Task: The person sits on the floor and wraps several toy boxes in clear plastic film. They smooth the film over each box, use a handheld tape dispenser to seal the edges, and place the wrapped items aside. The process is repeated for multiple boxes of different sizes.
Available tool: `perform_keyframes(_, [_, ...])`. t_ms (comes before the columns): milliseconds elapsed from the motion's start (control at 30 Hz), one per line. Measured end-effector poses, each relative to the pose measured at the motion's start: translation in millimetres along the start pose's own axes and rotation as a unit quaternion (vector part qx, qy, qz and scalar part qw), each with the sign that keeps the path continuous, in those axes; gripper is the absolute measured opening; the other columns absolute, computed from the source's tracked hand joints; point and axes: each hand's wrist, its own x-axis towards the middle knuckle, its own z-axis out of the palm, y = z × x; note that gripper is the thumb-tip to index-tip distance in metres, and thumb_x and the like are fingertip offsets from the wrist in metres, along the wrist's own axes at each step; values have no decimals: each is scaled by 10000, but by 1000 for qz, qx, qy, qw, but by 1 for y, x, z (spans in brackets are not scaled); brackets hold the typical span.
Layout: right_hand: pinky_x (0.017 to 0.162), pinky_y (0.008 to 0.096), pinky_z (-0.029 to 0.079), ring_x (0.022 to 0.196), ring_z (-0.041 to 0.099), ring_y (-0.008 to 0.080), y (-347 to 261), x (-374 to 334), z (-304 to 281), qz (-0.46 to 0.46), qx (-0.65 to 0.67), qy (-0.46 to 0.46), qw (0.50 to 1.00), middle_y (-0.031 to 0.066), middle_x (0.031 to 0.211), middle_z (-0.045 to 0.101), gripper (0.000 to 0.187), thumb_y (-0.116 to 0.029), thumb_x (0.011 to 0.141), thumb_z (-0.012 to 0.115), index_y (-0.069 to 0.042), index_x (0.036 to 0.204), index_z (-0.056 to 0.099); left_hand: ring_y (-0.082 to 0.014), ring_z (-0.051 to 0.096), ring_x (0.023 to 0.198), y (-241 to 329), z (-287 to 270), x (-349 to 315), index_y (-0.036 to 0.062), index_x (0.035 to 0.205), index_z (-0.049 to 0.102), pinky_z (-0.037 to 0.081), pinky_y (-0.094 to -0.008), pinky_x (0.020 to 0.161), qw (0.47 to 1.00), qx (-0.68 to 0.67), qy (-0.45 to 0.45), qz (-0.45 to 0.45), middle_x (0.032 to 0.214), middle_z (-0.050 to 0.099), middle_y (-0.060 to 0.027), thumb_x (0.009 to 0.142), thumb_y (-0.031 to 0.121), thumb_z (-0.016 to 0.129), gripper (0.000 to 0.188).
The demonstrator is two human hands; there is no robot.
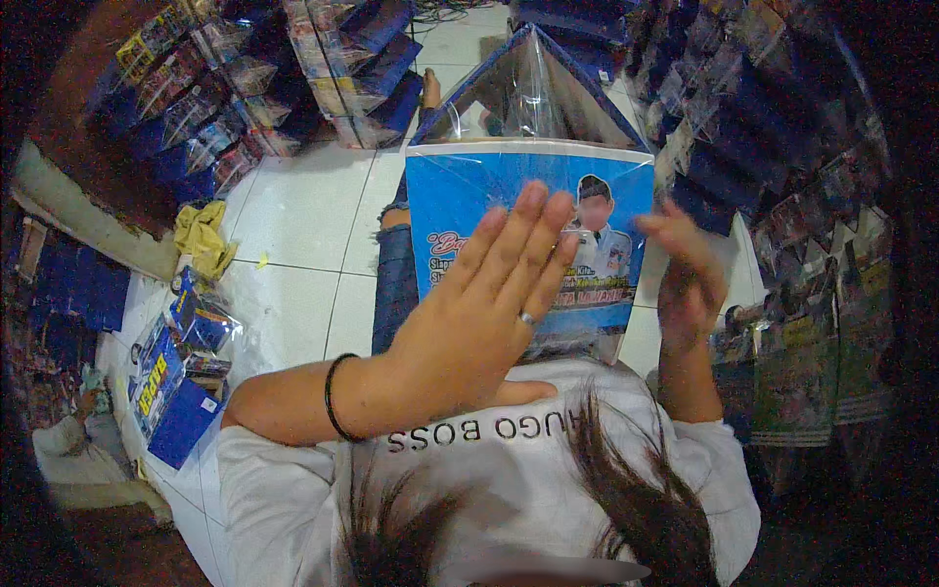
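A blue printed item in a clear plastic bag [460, 201] lies on my lap, its open plastic end pointing away from me. My left hand [479, 303] lies flat on it with fingers stretched out and together, a ring on one finger and a black band on the wrist. My right hand [690, 279] is at the bag's right edge, fingers bent and blurred; whether it grips the edge is unclear.
Stacks of bagged blue items [362, 59] stand on the white tile floor [303, 215] ahead and along the right [782, 147]. A yellow cloth [201, 235] and more blue packs [166, 377] lie at the left. Another person sits at the far left [73, 440].
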Motion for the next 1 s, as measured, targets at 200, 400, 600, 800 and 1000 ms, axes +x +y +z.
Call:
perform_keyframes(200, [1057, 427, 371, 1327, 385, 389, 220, -170, 9, 514, -352, -94, 776, 281, 1348, 468, 1157, -422, 588, 860, 19, 1450, 227, -430, 145, 1430, 7, 12, -3, -73, 1440, 245, 155, -482, 1158, 994, 105, 35, -22, 1535, 169, -268, 662, 485, 716, 1067])
perform_keyframes(400, [915, 444, 486, 1116, 585, 388, 314, -238, 26, 468, -412, -138, 770, 327, 1185, 565, 845, -546, 646, 768, 83, 1163, 543, -423, 162, 1424, -27, -4, 30, -79, 1430, 258, 181, -481, 1157, 994, 60, 85, -14, 1528, 179, -263, 635, 412, 772, 1067])
perform_keyframes(600, [802, 406, 540, 932, 664, 328, 318, -215, 36, 665, -285, 2, 690, 264, 1039, 640, 659, -504, 774, 676, 94, 1040, 607, -414, 191, 1417, -47, -4, 41, -74, 1407, 306, 211, -463, 1153, 990, 77, 121, -4, 1515, 219, -257, 665, 425, 760, 1004])
perform_keyframes(800, [856, 431, 513, 1026, 608, 394, 292, -242, 65, 660, -292, -82, 688, 270, 1160, 592, 704, -584, 794, 623, 44, 1112, 598, -397, 230, 1407, -52, -4, 40, -79, 1370, 369, 232, -452, 1148, 986, 81, 142, 9, 1497, 259, -257, 704, 442, 732, 921])
perform_keyframes(1000, [867, 404, 512, 1010, 619, 319, 243, -162, 19, 586, -129, 185, 779, 185, 1136, 612, 536, -430, 832, 632, 12, 1132, 586, -394, 244, 1400, -58, -5, 41, -82, 1365, 377, 234, -450, 1149, 986, 78, 150, 15, 1483, 286, -258, 731, 430, 717, 884])
